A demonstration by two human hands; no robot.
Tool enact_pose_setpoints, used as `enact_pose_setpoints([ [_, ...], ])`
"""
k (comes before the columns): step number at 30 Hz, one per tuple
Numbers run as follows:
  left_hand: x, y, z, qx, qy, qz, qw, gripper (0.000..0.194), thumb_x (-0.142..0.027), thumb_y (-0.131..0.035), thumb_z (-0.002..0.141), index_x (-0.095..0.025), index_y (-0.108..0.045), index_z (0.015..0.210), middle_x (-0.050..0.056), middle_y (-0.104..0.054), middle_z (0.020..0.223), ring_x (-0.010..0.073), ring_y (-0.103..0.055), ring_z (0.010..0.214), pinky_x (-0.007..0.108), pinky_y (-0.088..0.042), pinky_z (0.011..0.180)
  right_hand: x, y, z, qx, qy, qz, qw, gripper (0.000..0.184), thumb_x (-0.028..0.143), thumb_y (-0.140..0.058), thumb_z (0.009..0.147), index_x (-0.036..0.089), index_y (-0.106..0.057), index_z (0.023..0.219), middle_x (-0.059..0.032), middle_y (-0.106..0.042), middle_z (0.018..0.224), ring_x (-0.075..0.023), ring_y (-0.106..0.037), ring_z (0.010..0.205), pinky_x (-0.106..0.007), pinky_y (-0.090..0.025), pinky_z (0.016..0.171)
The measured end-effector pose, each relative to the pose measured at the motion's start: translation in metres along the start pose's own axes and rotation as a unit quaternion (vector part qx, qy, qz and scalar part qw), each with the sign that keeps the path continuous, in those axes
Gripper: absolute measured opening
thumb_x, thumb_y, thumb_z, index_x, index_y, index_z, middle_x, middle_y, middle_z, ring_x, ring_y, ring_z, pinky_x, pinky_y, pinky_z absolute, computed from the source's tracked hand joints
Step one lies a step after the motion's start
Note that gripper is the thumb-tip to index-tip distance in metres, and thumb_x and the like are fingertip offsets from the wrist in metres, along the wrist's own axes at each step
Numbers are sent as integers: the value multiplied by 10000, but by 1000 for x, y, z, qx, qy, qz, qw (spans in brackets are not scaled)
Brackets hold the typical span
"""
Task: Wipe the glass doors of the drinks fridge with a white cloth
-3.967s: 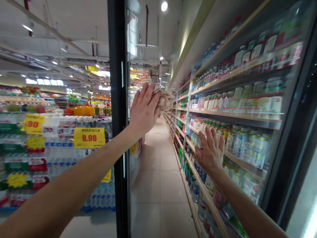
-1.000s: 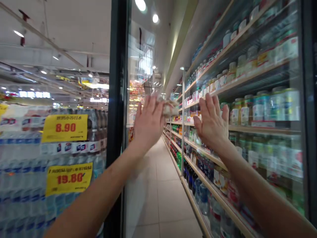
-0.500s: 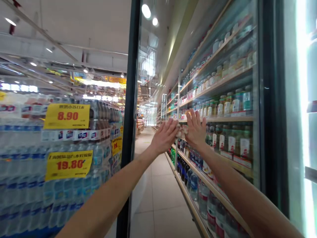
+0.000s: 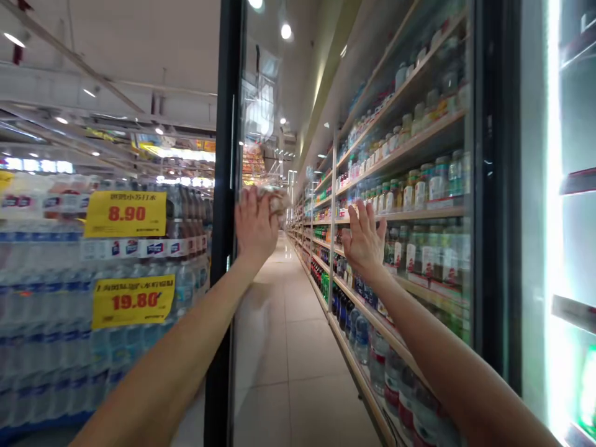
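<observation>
My left hand presses a crumpled light-coloured cloth against the pane near the left edge of a glass door with a dark frame. The cloth sticks out past the fingers on the right; the rest is hidden under the hand. Farther right, my right hand is raised at the same pane with its fingers spread and nothing in it. Its palm appears to lie on the glass. Rows of bottles show in the glass behind both hands.
To the left stand stacked packs of bottled drinks with a yellow 8.90 price sign and a yellow 19.80 price sign. Wooden shelf edges and a tiled floor show in the pane. A lit cooler interior is at far right.
My left hand has slid left and up across the glass with the cloth, away from my right hand. The right hand stays at nearly the same place. The view has shifted slightly.
</observation>
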State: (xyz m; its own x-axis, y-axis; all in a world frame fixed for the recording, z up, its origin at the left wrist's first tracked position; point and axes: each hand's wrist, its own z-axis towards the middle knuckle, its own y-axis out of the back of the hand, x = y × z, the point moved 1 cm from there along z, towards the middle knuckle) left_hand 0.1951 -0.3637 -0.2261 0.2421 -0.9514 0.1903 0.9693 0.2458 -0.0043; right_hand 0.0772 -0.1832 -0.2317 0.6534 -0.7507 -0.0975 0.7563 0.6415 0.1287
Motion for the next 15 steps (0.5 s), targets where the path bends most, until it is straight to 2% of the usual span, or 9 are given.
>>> enact_pose_setpoints([
  [1,-1,4,-4,-2,18,3,1000,446,-273,-280,893,-101,-361,1296,110,-234,1454,239,-1,1367,487,-165,1099,0,2,0,-3,0,4,1000,552,346,-293,874,209,-204,1401,-66,-213,1476,-229,-129,1365,-526,-135,1068],
  [2,-5,6,-10,11,1,-1,1000,441,-287,-299,890,-128,-371,1295,88,-246,1453,223,-11,1369,462,-178,1102,0,4,0,-4,-1,7,1000,552,348,-292,874,208,-205,1401,-65,-216,1475,-230,-131,1364,-526,-137,1068],
  [5,-24,9,-26,95,-155,-26,983,411,-320,-397,860,-259,-415,1266,-3,-351,1410,154,-131,1361,365,-207,1105,0,8,-1,-4,-5,10,1000,548,346,-297,872,201,-222,1395,-65,-230,1470,-231,-140,1362,-526,-139,1068],
  [6,-27,9,-26,109,-178,-26,978,419,-315,-407,855,-264,-409,1271,1,-357,1407,157,-158,1356,369,-200,1107,0,9,-1,-3,-5,11,1000,547,344,-300,871,201,-227,1394,-63,-231,1470,-231,-140,1362,-526,-137,1069],
  [7,-27,10,-23,109,-162,-19,980,433,-304,-404,855,-244,-395,1284,24,-341,1416,176,-168,1355,393,-189,1108,0,10,-1,-2,-5,11,1000,546,340,-302,870,204,-227,1394,-59,-227,1472,-229,-137,1362,-526,-133,1071],
  [10,-21,12,-6,45,10,13,999,467,-266,-363,860,-132,-356,1308,133,-223,1454,259,-107,1365,499,-156,1093,-1,11,-1,-4,-3,13,1000,548,329,-303,868,216,-214,1397,-47,-217,1476,-222,-131,1364,-525,-131,1074],
  [11,-21,11,-1,33,38,13,999,468,-265,-358,860,-115,-359,1303,147,-205,1457,270,-91,1366,507,-157,1090,-2,11,-1,-5,-3,13,1000,548,327,-303,868,218,-212,1397,-45,-214,1477,-221,-130,1365,-526,-135,1073],
  [12,-24,11,2,34,32,5,999,461,-277,-365,859,-122,-376,1293,137,-218,1455,264,-96,1366,490,-169,1093,-2,10,-1,-5,-4,13,1000,546,329,-301,869,219,-212,1397,-43,-212,1478,-222,-130,1365,-528,-140,1071],
  [15,-34,6,0,88,-108,-23,990,419,-331,-396,856,-209,-433,1255,40,-335,1419,201,-186,1351,389,-219,1098,-1,8,-3,-10,-10,16,1000,534,337,-292,876,218,-227,1392,-41,-217,1476,-225,-139,1363,-528,-148,1070],
])
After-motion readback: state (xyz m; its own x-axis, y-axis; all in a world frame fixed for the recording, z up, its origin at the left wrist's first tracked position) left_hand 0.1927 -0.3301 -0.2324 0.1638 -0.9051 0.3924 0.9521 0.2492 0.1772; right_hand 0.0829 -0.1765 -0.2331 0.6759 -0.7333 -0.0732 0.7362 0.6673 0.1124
